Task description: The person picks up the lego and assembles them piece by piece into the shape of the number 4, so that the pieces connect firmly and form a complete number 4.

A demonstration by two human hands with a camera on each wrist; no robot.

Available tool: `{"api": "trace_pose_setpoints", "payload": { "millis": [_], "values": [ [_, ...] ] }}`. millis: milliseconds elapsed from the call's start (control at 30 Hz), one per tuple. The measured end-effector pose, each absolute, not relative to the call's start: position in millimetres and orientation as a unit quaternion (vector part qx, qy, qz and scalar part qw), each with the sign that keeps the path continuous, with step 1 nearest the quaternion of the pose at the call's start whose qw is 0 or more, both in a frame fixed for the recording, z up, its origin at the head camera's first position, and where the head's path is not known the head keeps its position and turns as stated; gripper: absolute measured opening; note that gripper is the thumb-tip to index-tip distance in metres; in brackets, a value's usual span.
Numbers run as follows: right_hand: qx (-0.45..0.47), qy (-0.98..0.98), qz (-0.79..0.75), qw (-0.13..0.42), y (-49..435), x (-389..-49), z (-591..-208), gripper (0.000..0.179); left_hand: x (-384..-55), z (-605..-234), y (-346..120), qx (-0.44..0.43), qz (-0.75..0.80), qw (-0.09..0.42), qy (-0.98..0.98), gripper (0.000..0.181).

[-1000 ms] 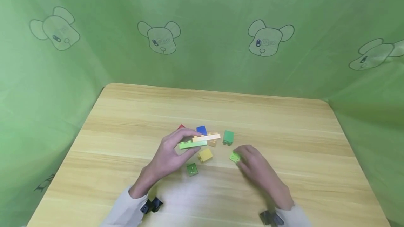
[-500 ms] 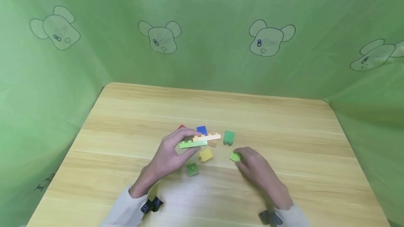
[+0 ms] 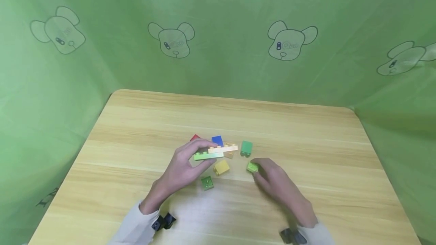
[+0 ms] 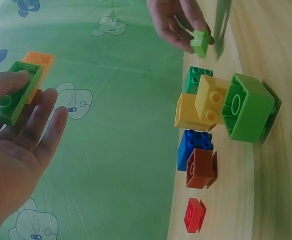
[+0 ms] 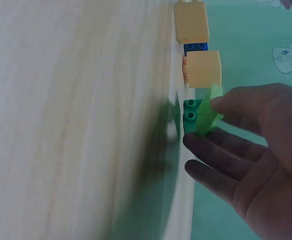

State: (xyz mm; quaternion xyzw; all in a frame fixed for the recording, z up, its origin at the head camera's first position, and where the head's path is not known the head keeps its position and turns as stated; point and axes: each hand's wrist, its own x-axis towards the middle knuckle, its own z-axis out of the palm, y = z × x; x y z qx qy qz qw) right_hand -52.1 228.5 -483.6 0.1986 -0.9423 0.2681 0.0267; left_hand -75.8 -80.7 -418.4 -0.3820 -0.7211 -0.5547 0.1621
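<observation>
My left hand [image 3: 184, 165] holds two long building bricks between thumb and fingers, above the table. The pale orange brick [image 3: 223, 149] sits on the green brick [image 3: 208, 156], joined off-centre so each sticks out at one end. With thumb and fingertips, my right hand [image 3: 276, 179] pinches a small light green brick [image 3: 252, 167]; part of it is hidden by the fingers. In the left wrist view this light green brick [image 4: 200, 43] appears raised off the table. Between the hands lie a yellow brick [image 3: 222, 168] and a green brick [image 3: 207, 183].
Behind them are a dark green brick [image 3: 246, 148], a blue brick [image 3: 217, 141] and an orange brick [image 3: 229, 155], partly covered. A brown-red brick [image 4: 199, 168] and a flat red brick [image 4: 194, 216] lie farther left. Green cloth [image 3: 231, 75] surrounds the wooden table [image 3: 327, 143].
The light green brick has tilted in my right fingers and shifted slightly left and away. My left hand and its joined bricks have stayed in place.
</observation>
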Motion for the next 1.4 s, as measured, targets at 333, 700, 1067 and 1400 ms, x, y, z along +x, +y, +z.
{"api": "trace_pose_setpoints", "payload": {
  "millis": [333,700,1067,1400],
  "values": [
    [0.209,-0.914,0.343,0.058,228,-51,-479,0.033,-75,-419,-80,-0.380,-0.559,0.157,-0.720,0.038],
    [0.247,-0.892,0.346,0.153,230,-52,-480,0.027,-75,-421,-81,-0.380,-0.557,0.158,-0.722,0.040],
    [0.288,-0.864,0.367,0.188,227,-54,-471,0.039,-76,-421,-80,-0.380,-0.555,0.153,-0.724,0.040],
    [0.312,-0.833,0.407,0.206,219,-52,-452,0.040,-76,-419,-79,-0.380,-0.549,0.148,-0.730,0.039]
  ]
}}
